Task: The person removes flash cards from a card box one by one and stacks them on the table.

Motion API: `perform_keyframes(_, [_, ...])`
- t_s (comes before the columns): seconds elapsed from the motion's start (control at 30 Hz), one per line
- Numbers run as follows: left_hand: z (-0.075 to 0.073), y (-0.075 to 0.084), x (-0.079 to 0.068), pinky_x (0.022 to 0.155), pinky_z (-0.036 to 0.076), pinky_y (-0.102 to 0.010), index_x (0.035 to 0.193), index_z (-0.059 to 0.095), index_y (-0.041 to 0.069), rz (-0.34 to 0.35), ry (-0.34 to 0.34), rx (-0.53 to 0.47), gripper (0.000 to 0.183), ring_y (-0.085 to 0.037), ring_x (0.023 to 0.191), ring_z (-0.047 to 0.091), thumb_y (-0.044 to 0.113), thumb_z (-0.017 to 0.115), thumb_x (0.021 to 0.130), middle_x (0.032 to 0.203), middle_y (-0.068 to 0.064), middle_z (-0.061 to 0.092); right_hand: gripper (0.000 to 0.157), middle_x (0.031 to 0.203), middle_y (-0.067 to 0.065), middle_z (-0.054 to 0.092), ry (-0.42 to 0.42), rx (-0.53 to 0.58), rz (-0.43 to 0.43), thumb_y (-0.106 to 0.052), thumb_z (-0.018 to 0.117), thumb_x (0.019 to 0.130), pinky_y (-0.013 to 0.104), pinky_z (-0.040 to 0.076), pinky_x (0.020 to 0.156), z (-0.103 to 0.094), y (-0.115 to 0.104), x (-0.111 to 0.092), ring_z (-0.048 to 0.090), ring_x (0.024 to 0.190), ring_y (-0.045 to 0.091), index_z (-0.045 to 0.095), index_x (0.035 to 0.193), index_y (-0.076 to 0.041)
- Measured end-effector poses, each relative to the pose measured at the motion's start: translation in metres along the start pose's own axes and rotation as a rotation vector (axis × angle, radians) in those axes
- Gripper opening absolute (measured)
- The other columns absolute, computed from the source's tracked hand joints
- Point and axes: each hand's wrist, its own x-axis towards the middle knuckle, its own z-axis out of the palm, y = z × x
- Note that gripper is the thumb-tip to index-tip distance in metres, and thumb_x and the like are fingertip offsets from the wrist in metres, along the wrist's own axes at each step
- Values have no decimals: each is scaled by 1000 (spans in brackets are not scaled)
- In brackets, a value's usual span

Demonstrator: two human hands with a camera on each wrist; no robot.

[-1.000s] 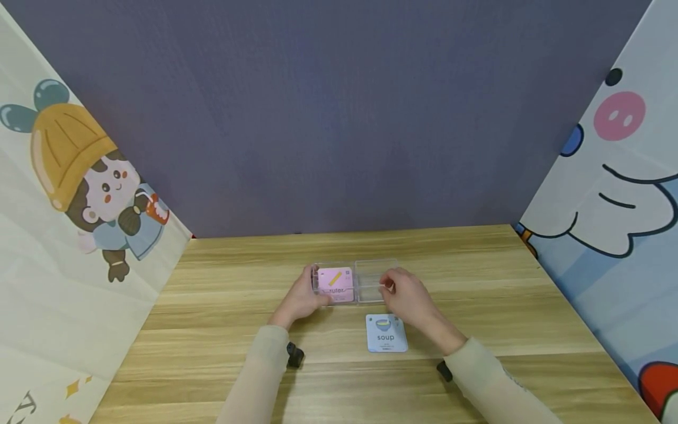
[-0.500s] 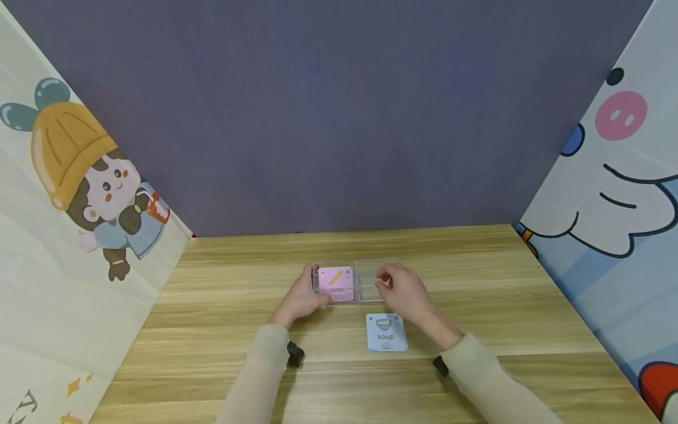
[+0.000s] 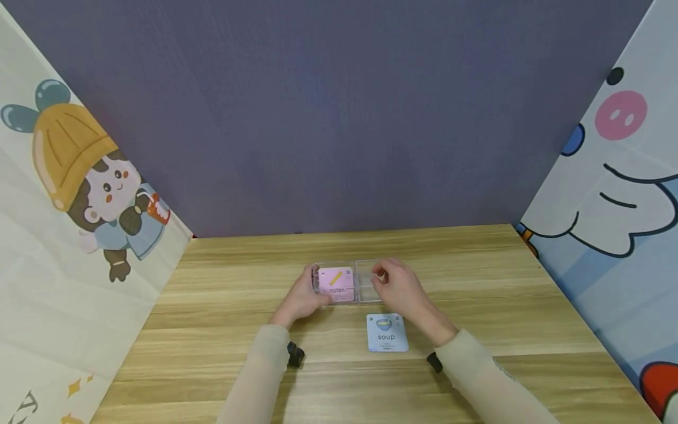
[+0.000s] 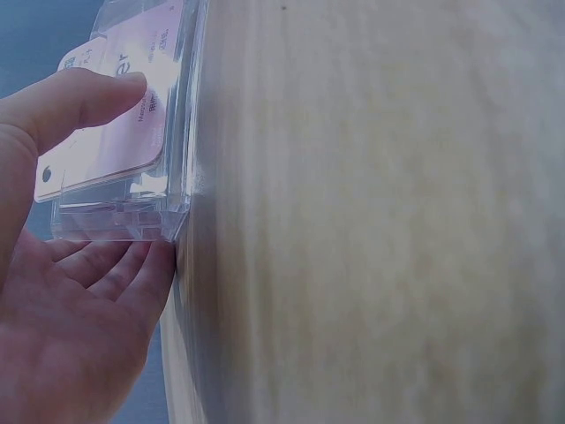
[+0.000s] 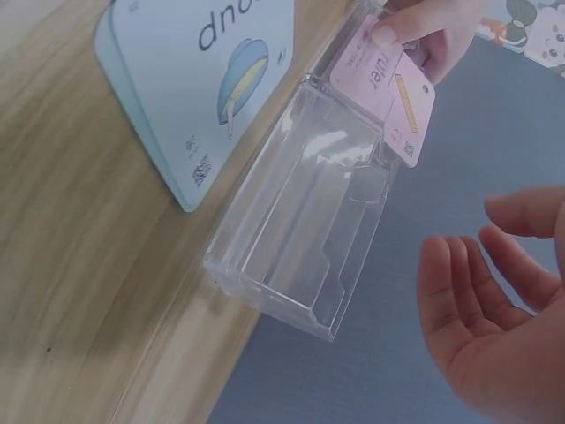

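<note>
A clear plastic card box [image 3: 365,294] lies in the middle of the table, with pink cards [image 3: 336,277] marked "ruler" in its left half. My left hand [image 3: 302,297] grips the left end, its thumb over the pink cards and its other fingers underneath in the left wrist view. My right hand [image 3: 405,290] hovers over the see-through right half [image 5: 300,221]. Its fingers are loosely curled and hold nothing, apart from the box in the right wrist view. Closer to me, a small stack of pale blue cards [image 3: 387,335] shows "soup" on top.
The wooden table [image 3: 222,330] ends at a dark grey-blue back panel [image 3: 339,118]. Cartoon-printed panels flank it, one on the left [image 3: 32,247] and one on the right [image 3: 593,247]. Black wrist cameras sit under both sleeves.
My right hand has drifted slightly left and away from me over the right half of the box. The left hand, the box and the cards have stayed put.
</note>
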Motion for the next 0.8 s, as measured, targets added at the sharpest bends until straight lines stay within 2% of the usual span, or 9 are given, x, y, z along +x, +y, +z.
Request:
perform_keyframes(0.53, [0, 0, 0, 107, 44, -47, 154, 27, -4, 15, 4, 2, 99, -25, 107, 59, 7, 83, 73, 128, -17, 58, 15, 92, 3, 66, 29, 16, -15, -9, 74, 88, 33, 53, 72, 3, -6, 8, 60, 80, 18, 72, 102, -4])
perform_keyframes(0.8, [0, -2, 1, 109, 43, -46, 155, 26, -1, 2, 8, 3, 100, -26, 108, 59, 9, 83, 73, 129, -17, 58, 16, 93, 4, 65, 25, 21, -8, -11, 73, 89, 33, 54, 71, 4, -9, 12, 59, 80, 17, 72, 104, -3])
